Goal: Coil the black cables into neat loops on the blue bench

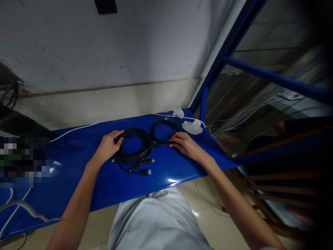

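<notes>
Wall: rises straight behind the counter (177, 170), pale and scuffed, bounding the far side of the work.
Counter: blue and glossy; its far edge runs along the wall (117, 48), its front edge passes just before the person's light clothing (156, 222). Blue surface shows left of the left forearm, and between the coils and the front edge.
Blue frame: (226, 62) slants up at the counter's right end, well apart from the right hand.
White cable: (104, 121) follows the far edge, behind both coils.
Hands: the left hand (109, 145) pinches the large coil's left rim between thumb and fingers; the right hand (188, 145) has bunched fingertips on the small coil's near right side, and whether they grip I cannot tell.
Large coil: (147, 146) black, mid-counter, flat, between the hands.
Small coil: (152, 130) black, just right of the large one.
White scraps: (192, 127) crumpled, near the far right corner.
Connectors: (149, 172) silver-tipped, below the large coil.
Writing: connector markings are too small to read.
</notes>
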Tool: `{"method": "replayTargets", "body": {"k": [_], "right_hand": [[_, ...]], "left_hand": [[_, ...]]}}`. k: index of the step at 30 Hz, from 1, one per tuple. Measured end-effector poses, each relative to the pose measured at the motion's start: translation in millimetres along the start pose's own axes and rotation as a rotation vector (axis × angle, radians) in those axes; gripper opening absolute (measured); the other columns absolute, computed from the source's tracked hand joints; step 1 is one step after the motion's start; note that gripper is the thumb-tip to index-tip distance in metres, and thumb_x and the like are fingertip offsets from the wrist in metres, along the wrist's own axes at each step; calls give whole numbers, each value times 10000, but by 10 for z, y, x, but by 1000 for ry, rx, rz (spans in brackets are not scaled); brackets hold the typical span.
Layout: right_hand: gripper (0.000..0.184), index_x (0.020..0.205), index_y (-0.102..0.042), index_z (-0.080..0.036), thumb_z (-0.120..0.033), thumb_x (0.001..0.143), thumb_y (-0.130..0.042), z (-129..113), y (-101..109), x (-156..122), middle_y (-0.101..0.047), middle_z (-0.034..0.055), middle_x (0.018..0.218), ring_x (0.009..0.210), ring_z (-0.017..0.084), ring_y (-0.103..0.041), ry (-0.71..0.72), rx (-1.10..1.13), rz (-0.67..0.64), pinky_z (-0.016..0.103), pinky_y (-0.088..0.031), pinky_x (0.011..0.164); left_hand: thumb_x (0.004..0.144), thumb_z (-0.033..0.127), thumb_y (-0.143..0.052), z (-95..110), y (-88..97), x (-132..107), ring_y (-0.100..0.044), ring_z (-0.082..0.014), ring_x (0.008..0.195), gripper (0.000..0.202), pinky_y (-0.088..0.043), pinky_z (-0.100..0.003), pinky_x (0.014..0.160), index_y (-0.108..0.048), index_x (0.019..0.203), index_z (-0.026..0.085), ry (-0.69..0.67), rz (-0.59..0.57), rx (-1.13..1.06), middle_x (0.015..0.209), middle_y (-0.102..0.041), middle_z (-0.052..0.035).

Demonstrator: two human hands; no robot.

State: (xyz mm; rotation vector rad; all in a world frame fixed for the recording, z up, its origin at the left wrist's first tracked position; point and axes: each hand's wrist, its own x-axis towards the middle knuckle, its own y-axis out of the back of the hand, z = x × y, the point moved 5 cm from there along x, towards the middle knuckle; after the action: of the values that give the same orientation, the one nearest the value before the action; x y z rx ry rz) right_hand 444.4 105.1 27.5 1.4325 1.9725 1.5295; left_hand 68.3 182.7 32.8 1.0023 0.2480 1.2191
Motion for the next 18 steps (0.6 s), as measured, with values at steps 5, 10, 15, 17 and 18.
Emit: {"method": "replayTargets", "body": {"k": [5, 10, 15, 17, 18], "right_hand": [[276, 1257, -807, -227, -356, 1097, -624, 40, 6, 29, -750, 158, 1185, 1097, 310, -721, 13, 26, 50, 497, -599, 997], [288, 1263, -812, -258, -402, 1095, -629, 48, 159, 131, -742, 144, 1176, 1065, 300, -730, 4, 94, 136, 481, -612, 963], [289, 1249, -818, -259, -412, 1099, -624, -32, 365, 385, -740, 126, 1117, 995, 272, -727, 13, 103, 197, 438, -608, 914], [282, 1230, -822, -251, -409, 1099, -629, -97, 457, 503, -742, 123, 1094, 991, 267, -726, 28, 96, 249, 429, -606, 910], [274, 1221, -824, -250, -407, 1095, -637, -140, 502, 559, -744, 121, 1089, 990, 266, -726, 37, 96, 280, 428, -607, 910]], "left_hand": [[981, 406, -644, -60, 13, 1, -791, -306, 1106, 447, -623, -515, 1060, -769, 1371, 230, 77, -2, -78, 1321, -798, -110], [986, 483, -665, -63, 28, -6, -775, -334, 1180, 489, -629, -535, 1051, -756, 1396, 233, 105, -49, -131, 1341, -791, -124], [971, 612, -695, 18, 22, -22, -698, -357, 1337, 646, -607, -527, 1076, -681, 1495, 235, 1, -159, -107, 1503, -691, -160], [903, 673, -765, 48, 27, -39, -602, -378, 1465, 819, -511, -565, 1205, -601, 1579, 242, -23, -246, -87, 1609, -601, -169], [856, 703, -803, 55, 38, -53, -545, -390, 1521, 932, -452, -581, 1258, -544, 1628, 248, -12, -297, -74, 1656, -551, -171]]}}
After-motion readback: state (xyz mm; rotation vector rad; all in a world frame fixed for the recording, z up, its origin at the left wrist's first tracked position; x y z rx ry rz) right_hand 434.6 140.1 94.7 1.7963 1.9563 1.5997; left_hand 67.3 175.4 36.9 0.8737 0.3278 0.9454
